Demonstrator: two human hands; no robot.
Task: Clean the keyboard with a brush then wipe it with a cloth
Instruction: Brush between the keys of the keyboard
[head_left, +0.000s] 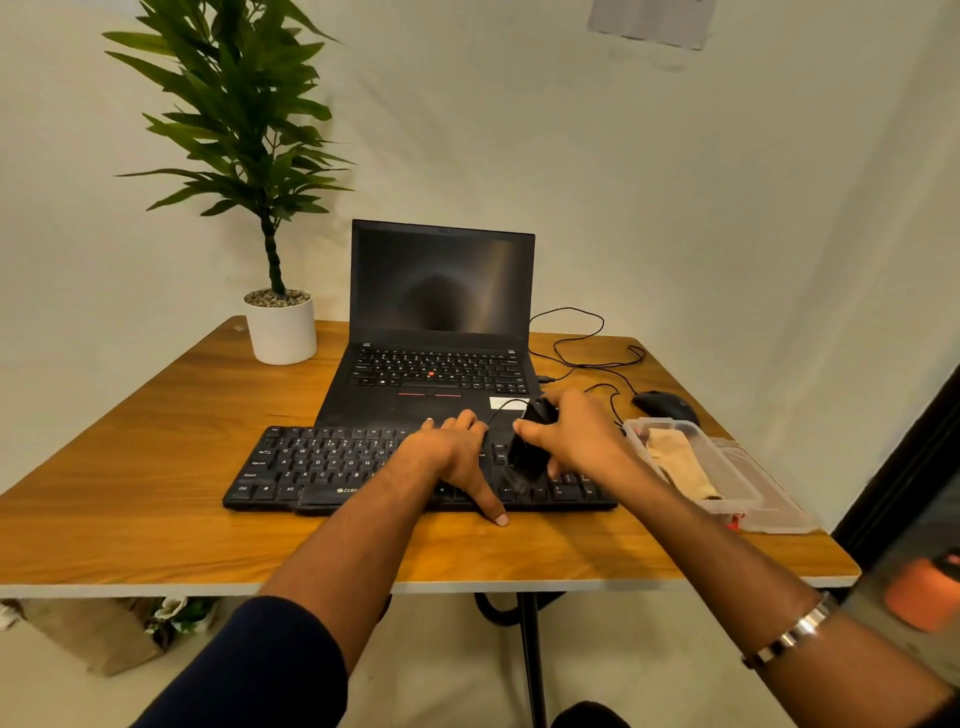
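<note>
The black keyboard lies on the wooden table just in front of the open laptop. The left hand rests flat on its keys with straight fingers, and the right hand grips a black brush over its right part. Beside it stands a clear plastic box holding a beige cloth, with a mouse and a potted plant behind.

Matt black plastic keyboard, glossy wood-grain table, clear plastic box w/ woven cloth

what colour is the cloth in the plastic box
Beige or tan; the cloth lies in the clear plastic box, seen in the head view.
</note>
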